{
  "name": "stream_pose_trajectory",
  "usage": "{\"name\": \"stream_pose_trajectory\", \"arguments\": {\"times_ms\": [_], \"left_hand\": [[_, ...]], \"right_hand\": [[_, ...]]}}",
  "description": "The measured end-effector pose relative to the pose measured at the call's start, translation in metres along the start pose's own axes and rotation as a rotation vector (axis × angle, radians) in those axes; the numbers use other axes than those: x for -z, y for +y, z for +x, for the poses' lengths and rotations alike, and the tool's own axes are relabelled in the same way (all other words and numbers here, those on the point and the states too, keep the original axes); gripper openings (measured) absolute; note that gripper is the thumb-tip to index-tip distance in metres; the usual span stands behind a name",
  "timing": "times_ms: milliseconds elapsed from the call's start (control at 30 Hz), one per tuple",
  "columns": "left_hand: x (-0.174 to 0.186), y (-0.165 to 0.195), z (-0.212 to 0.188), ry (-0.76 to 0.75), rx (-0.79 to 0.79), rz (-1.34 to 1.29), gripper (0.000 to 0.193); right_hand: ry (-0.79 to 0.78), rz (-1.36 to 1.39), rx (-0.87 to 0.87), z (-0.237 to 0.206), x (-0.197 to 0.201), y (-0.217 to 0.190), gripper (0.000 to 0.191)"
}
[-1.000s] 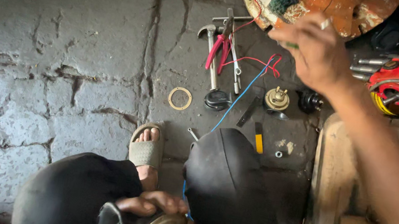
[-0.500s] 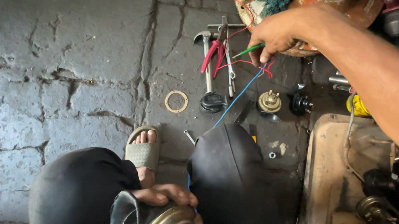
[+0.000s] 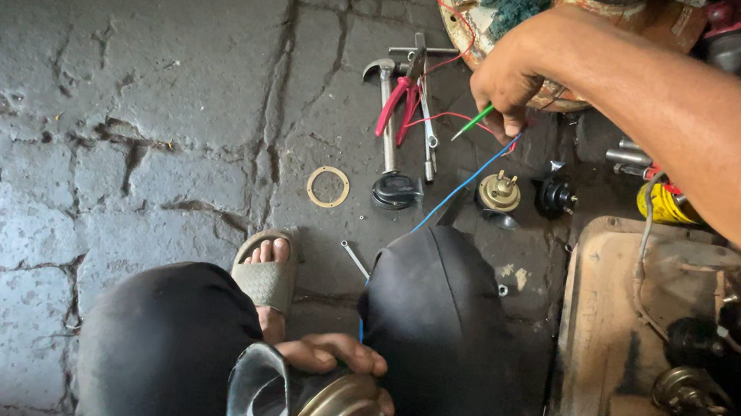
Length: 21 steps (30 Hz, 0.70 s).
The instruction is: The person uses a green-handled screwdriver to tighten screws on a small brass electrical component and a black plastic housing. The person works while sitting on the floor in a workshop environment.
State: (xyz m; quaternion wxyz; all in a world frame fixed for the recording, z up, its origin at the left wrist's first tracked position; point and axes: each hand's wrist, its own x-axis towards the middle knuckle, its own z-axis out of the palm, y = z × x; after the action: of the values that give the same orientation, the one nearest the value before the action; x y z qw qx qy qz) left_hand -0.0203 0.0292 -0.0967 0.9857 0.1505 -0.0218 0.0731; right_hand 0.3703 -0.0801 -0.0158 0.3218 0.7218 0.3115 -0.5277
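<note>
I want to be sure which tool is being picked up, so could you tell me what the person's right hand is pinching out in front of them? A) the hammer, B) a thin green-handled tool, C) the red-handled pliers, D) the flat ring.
B: the right hand pinches a thin green-handled tool, while the red-handled pliers, hammer and ring lie untouched on the stone floor.

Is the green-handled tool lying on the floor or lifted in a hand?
Lifted: the right hand pinches the green-handled tool above the floor, beside the red pliers.
</note>
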Motion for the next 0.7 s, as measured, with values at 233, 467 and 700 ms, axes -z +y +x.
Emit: {"name": "stream_pose_trajectory", "arguments": {"times_ms": [233,467,700], "left_hand": [[-0.002,0.005,0.003,0.0,0.056,-0.019,0.064],[-0.012,0.007,0.0,0.052,0.065,0.003,0.066],[-0.018,0.014,0.007,0.043,0.081,0.01,0.067]], "right_hand": [[-0.075,0.079,-0.07,0.002,-0.005,-0.004,0.032],[-0.082,0.05,-0.12,-0.008,-0.006,-0.01,0.028],[0.291,0.245,0.377,-0.017,-0.01,0.01,0.02]]}}
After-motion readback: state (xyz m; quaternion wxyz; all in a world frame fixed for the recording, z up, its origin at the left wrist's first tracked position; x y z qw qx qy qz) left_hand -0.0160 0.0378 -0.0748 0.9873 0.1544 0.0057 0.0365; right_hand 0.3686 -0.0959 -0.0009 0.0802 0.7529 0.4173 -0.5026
